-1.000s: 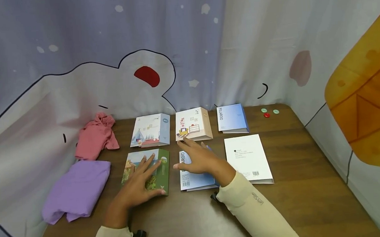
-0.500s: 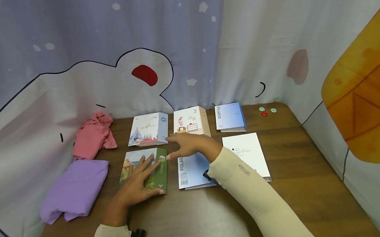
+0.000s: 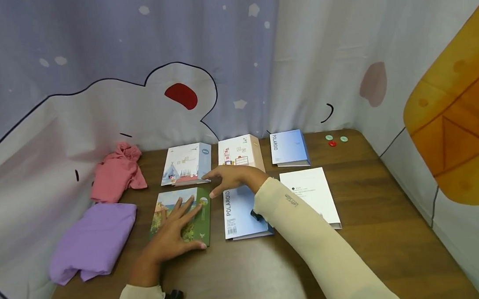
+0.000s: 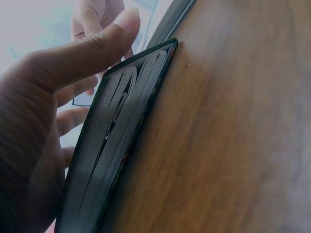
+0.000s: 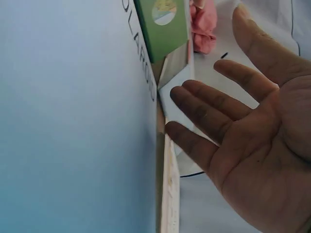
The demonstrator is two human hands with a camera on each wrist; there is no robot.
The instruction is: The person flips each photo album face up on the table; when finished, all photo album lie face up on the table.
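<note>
My left hand lies with fingers spread across a green photo album with a landscape picture on its cover. In the left wrist view, the thumb reaches past the edge of this thick album, whose pages show. My right hand has its fingers extended to the left, above the gap between the albums. Its fingertips overlap the lower corner of a white album with a tent drawing. Below its wrist lies a blue POLAROID album. The right wrist view shows the right palm holding nothing.
In the back row are a cream album with a furniture drawing and a smaller blue album. A white album lies right of the forearm. Pink cloth and purple cloth lie left; a red button sits back right.
My right hand has moved left and farther back, from over the blue POLAROID album to the tent album's corner. The left hand stays on the green album.
</note>
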